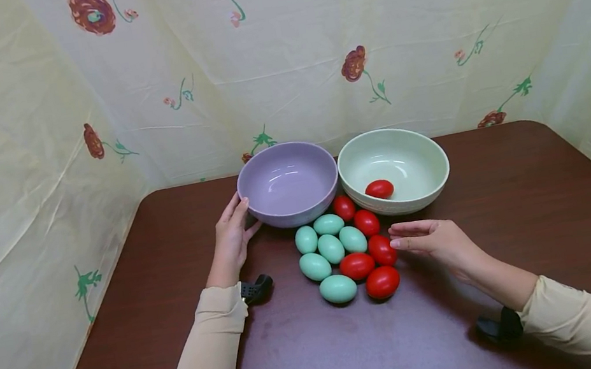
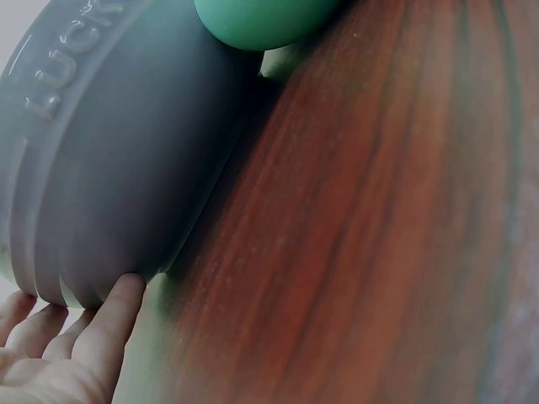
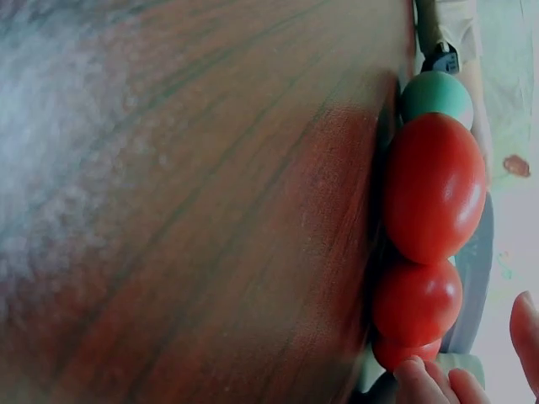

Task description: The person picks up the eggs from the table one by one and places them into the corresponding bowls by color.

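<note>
The red egg (image 1: 382,250) lies on the worktop (image 1: 299,352) and serves as the clock's centre, as seen from the head. At 3 o'clock is the right hand (image 1: 440,244), its thumb and fingers parted and grasping nothing; whether their tips touch the egg cannot be told. Other red eggs (image 1: 383,282) crowd close at 11, 8 and 6 o'clock, with green eggs (image 1: 353,239) between 8 and 10; an off-centre pinch would probably squeeze the smooth egg sideways and set its neighbours rolling. At 1 o'clock stands the green bowl (image 1: 426,167), an inner egg (image 1: 379,189) against its own 7 o'clock wall; anything released above it could strike that egg. Between 10 and 11 o'clock is the purple bowl (image 1: 299,209). The left hand (image 1: 231,236), between 9 and 10, rests extended fingers on its outer wall, unclenched; an uneven push could slide this bowl into its neighbour or nudge the nearest eggs.
</note>
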### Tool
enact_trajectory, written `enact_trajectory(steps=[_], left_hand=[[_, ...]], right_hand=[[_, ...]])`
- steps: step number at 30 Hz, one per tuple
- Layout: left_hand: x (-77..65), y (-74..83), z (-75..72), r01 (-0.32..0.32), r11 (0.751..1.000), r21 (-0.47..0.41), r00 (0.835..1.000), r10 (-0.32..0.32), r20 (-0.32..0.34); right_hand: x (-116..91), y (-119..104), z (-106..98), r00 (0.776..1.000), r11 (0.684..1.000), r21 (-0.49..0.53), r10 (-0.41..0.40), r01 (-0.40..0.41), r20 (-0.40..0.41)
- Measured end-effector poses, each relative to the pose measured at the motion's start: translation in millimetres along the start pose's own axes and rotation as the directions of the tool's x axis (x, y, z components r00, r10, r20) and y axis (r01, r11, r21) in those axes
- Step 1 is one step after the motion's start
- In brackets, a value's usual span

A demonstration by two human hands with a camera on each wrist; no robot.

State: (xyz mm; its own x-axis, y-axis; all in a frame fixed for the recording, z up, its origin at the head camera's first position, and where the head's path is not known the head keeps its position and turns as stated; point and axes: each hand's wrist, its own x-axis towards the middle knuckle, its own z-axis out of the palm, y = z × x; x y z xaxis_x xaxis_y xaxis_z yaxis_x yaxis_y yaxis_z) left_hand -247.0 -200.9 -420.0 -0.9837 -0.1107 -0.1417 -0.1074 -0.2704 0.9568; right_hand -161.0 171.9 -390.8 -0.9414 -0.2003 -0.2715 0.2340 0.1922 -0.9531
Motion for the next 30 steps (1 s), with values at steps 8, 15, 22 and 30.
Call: enact_trajectory(steps=[8,15,22,30], left_hand=[[1.1,-0.3,1.0,0.003,1.0,0.003,1.0,-0.003,-0.002],[-0.6,0.4,1.6,0.003,1.0,0.011,1.0,-0.003,0.004],[-0.3,0.4,0.9,-0.003,1.0,0.014,1.0,0.003,0.009],[0.6,-0.2,-0.4,0.001,1.0,0.013,1.0,-0.001,0.009]], right_hand=[[2.2,3.2,0.6,0.999,1.0,-0.007,0.024,-0.024,0.03],[3.1,4.9,1.9,0.999,0.999,-0.016,0.048,-0.047,0.026],[3.8,5.7,5.0,0.998,0.999,-0.022,0.047,-0.046,0.033],[7.1,7.7,7.8,0.998,0.998,-0.034,0.055,-0.054,0.031]])
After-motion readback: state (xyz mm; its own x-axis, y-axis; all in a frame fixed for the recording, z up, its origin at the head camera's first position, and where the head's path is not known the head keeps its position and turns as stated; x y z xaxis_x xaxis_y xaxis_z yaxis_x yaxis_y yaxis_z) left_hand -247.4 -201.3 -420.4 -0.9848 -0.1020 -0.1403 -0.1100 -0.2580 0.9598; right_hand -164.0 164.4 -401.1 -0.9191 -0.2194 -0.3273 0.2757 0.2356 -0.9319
